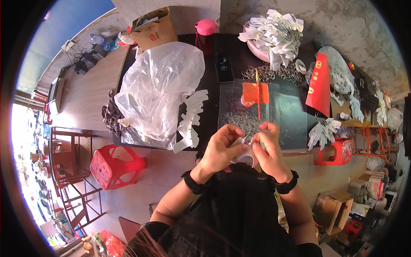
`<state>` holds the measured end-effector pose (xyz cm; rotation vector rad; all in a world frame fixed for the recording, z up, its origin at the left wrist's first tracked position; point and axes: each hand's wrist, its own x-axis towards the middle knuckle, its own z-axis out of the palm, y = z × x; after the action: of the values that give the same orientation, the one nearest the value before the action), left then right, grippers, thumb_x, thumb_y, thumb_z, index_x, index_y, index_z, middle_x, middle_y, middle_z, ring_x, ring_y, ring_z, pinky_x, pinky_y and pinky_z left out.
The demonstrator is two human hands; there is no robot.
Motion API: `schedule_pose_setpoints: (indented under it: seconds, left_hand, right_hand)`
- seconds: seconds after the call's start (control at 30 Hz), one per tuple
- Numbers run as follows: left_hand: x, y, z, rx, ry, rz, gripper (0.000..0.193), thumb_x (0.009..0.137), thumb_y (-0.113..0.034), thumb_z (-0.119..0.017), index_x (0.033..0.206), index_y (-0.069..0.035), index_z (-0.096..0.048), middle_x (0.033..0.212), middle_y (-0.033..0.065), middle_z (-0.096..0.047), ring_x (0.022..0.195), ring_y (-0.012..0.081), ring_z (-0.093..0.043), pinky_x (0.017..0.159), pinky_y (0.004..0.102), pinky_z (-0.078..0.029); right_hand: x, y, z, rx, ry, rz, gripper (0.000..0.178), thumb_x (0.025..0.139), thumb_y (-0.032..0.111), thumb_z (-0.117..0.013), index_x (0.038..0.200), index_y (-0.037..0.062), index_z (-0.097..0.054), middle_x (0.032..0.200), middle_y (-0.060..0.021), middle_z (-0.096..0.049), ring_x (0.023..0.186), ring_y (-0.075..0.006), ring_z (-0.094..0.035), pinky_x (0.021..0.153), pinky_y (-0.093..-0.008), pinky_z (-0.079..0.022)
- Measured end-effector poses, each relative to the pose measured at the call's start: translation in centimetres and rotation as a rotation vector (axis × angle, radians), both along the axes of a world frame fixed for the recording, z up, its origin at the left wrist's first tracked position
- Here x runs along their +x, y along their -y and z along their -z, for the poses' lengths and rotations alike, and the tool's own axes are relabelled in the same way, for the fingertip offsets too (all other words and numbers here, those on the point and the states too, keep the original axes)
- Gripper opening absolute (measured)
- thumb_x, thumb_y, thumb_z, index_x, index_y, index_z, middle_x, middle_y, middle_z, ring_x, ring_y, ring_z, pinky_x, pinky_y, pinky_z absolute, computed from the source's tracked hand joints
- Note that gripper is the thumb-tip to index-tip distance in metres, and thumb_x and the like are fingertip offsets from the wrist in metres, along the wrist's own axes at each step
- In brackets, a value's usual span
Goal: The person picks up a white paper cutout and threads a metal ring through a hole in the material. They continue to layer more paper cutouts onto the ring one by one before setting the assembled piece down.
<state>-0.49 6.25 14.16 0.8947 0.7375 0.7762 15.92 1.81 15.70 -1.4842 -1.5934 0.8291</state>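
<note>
My left hand (222, 147) and my right hand (269, 152) meet at the table's near edge, with thumbs and fingertips pinched. Between the fingertips sits a small metal ring (248, 138), partly hidden by the fingers. A white curved strip (245, 158) hangs just below it, between both hands. Beyond the hands lies a clear sheet (291, 115) strewn with many tiny pieces (244, 122). On that sheet an orange square (250, 91) has a thin red-and-yellow stick (258, 96) across it. A heap of metal rings (274, 73) lies farther back.
A large clear plastic bag (165, 85) and white cut strips (192, 118) occupy the left. A phone (224, 67), a pink-lidded bottle (206, 32) and a pink bowl (259, 47) of white strips stand at the back. Red paper (319, 85) and a white-strip bunch (324, 132) are right.
</note>
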Motion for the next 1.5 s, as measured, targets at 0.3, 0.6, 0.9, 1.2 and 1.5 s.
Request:
schedule_pose_setpoints:
  seconds: [0.3, 0.6, 0.9, 1.2, 1.5]
  left_hand:
    - [-0.8, -1.4, -0.6, 0.192, -0.309, 0.293, 0.034, 0.079, 0.002, -0.065, 0.11, 0.002, -0.051, 0.097, 0.0045, -0.06, 0.089, 0.0103, -0.059, 0.077, 0.023, -0.048]
    - [0.8, 0.1, 2.2, -0.284, 0.04, -0.06, 0.013, 0.082, -0.001, -0.062, 0.094, -0.002, -0.056, 0.084, 0.002, -0.06, 0.075, 0.0087, -0.057, 0.068, 0.0205, -0.047]
    - [2.4, 0.8, 1.8, -0.244, 0.189, -0.36, 0.018, 0.082, 0.004, -0.06, 0.09, -0.005, -0.047, 0.089, 0.0063, -0.059, 0.082, 0.014, -0.059, 0.073, 0.0252, -0.048]
    - [2.9, 1.5, 0.7, -0.201, 0.268, -0.425, 0.028, 0.08, 0.01, -0.059, 0.092, -0.006, -0.041, 0.088, 0.0081, -0.059, 0.081, 0.0138, -0.059, 0.075, 0.025, -0.048]
    - [1.6, 1.8, -0.4, -0.295, 0.176, -0.37, 0.03, 0.078, 0.008, -0.063, 0.09, -0.008, -0.04, 0.085, 0.0066, -0.059, 0.072, 0.0115, -0.058, 0.064, 0.0219, -0.049]
  right_hand:
    - [-0.1, -1.2, -2.1, 0.215, 0.453, -0.206, 0.015, 0.067, -0.007, -0.059, 0.078, 0.0014, -0.052, 0.112, -0.0173, -0.037, 0.112, -0.0381, -0.037, 0.097, -0.0447, -0.03]
    - [0.9, -1.6, -2.5, 0.283, 0.252, 0.258, 0.028, 0.079, 0.005, -0.062, 0.106, 0.0059, -0.056, 0.111, -0.0152, -0.043, 0.107, -0.0306, -0.042, 0.092, -0.0393, -0.034]
    - [-1.3, 1.1, -1.4, 0.161, 0.187, 0.274, 0.021, 0.074, 0.004, -0.069, 0.091, 0.0059, -0.058, 0.098, -0.0121, -0.047, 0.093, -0.0296, -0.048, 0.078, -0.0382, -0.041]
    - [-2.0, 0.2, -0.4, 0.309, 0.277, 0.292, 0.022, 0.068, -0.005, -0.069, 0.084, 0.0081, -0.061, 0.104, -0.0103, -0.048, 0.097, -0.0295, -0.048, 0.082, -0.0383, -0.042]
    - [-0.2, -1.1, -0.5, 0.245, 0.198, -0.034, 0.02, 0.069, -0.007, -0.062, 0.081, 0.0056, -0.052, 0.107, -0.0114, -0.045, 0.104, -0.0311, -0.043, 0.091, -0.0405, -0.034]
